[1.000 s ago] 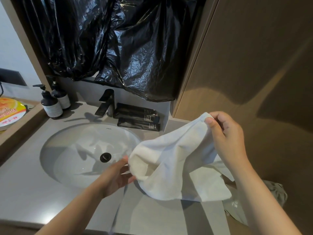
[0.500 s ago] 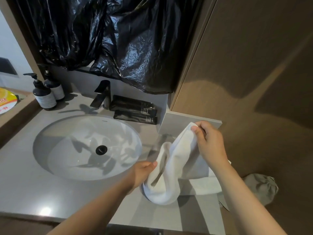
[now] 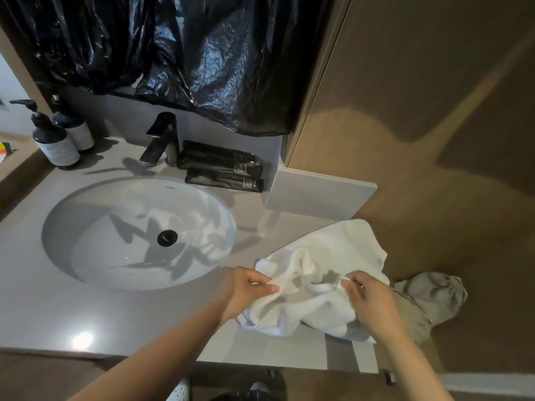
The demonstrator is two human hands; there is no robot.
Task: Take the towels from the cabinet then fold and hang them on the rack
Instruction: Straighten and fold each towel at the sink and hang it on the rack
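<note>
1. The white towel [image 3: 324, 273] lies crumpled on the grey tabletop [image 3: 86, 314], at its right end near the front edge, and its far corner spreads toward the brown cabinet wall [image 3: 419, 140].
2. The left hand [image 3: 249, 290] pinches a fold at the towel's left side, with its fingers [image 3: 270, 288] closed on the cloth.
3. The right hand [image 3: 367, 296] grips a rolled edge near the towel's middle, fingers [image 3: 347, 285] curled shut around it.
4. The bunched middle of the towel sits between the two hands, and the rest trails under the right wrist.
5. A greyish cloth [image 3: 428, 302] sits just right of the towel, past the tabletop's right edge; what it rests on is hard to tell.
6. The sink [image 3: 86, 227] fills the tabletop's left half, with the black faucet [image 3: 162, 140] at the back edge.
</note>
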